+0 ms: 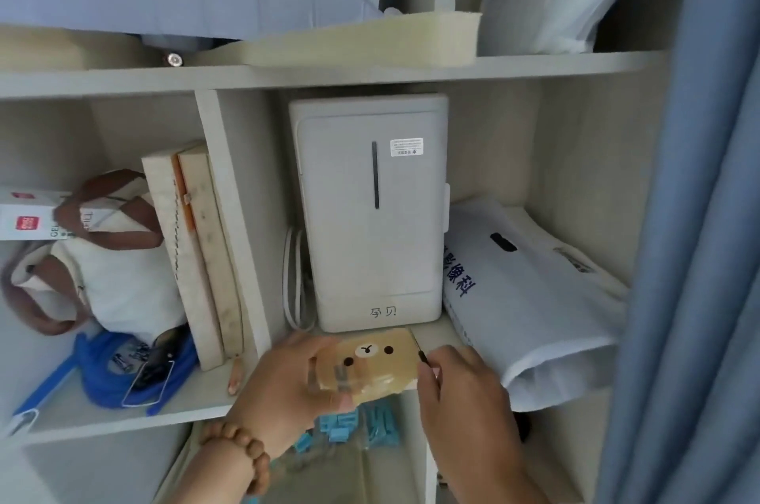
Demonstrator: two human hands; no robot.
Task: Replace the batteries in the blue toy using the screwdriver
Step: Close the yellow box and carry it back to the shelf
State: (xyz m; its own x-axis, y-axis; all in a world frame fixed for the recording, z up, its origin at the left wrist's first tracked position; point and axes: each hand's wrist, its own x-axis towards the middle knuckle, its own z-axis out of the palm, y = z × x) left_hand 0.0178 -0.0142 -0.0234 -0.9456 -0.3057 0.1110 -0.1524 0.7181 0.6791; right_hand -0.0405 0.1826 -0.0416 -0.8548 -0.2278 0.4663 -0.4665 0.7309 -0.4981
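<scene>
A pale shelf [432,333] unit holds a white appliance [370,215], bags and a blue curtain [699,215]. The left hand [283,388] grips a tan bear-faced pouch [370,363] at the shelf's front edge; the right hand [460,392] pinches what seems a thin dark screwdriver [420,353] touching the pouch

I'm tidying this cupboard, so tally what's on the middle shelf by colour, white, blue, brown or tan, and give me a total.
White: 4 (appliance, printed bag, tote bag, small box)
Blue: 1 (coiled hose)
Tan: 3 (two upright boards, bear box held in the left hand)
Total: 8
</scene>
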